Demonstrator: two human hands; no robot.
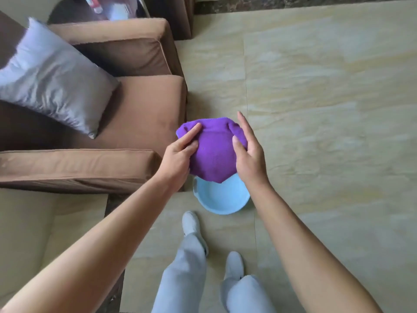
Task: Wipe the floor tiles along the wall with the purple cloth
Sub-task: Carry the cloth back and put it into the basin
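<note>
While the brown armchair [126, 123] is sitting left of the purple cloth [213, 152], the left hand [178, 154] is pinching the cloth's left edge, fingers closed on it. Right of the cloth, the right hand [247, 152] is gripping with its thumb, fingers extended. The cloth is partly hiding the blue basin [222, 197] beneath.

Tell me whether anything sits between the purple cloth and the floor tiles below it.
Yes. The purple cloth, held up by the left hand and right hand, hangs over a light blue basin on the floor tiles. Tiles to the right look bare.
</note>
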